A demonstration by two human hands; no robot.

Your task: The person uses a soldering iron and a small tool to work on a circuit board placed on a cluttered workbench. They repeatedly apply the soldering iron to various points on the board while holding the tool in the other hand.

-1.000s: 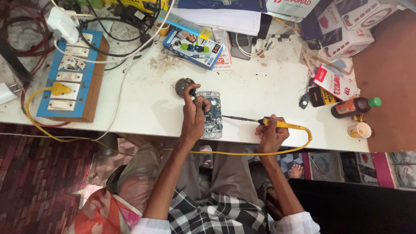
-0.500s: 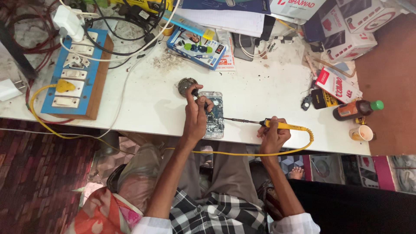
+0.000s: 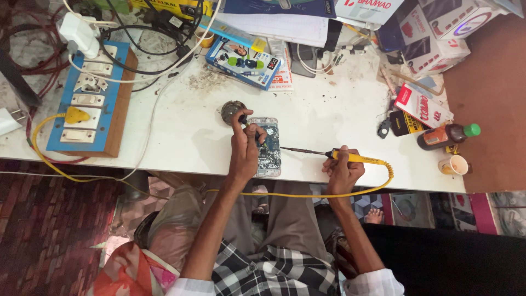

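Observation:
An opened phone point(image 3: 269, 151) with its circuit board showing lies on the white table point(image 3: 186, 131) near the front edge. My left hand point(image 3: 245, 147) rests on the phone's left side and pinches a thin dark tool against the board. My right hand point(image 3: 343, 170) grips the yellow handle of a soldering iron point(image 3: 334, 155), whose dark tip points left and reaches the phone's right edge. The iron's yellow cord point(image 3: 307, 194) loops under the table edge across my lap. A small round dark tin point(image 3: 232, 109) sits just beyond my left fingers.
A blue switchboard with sockets point(image 3: 90, 98) and a yellow plug lies at the left. Boxes, cables and papers crowd the back edge. At the right stand a brown bottle with a green cap point(image 3: 446, 135), a small cup point(image 3: 452, 164) and a red-white packet point(image 3: 421, 105).
Both hands stay on the phone and the iron. My left hand has shifted slightly on the board; the view has drifted a little.

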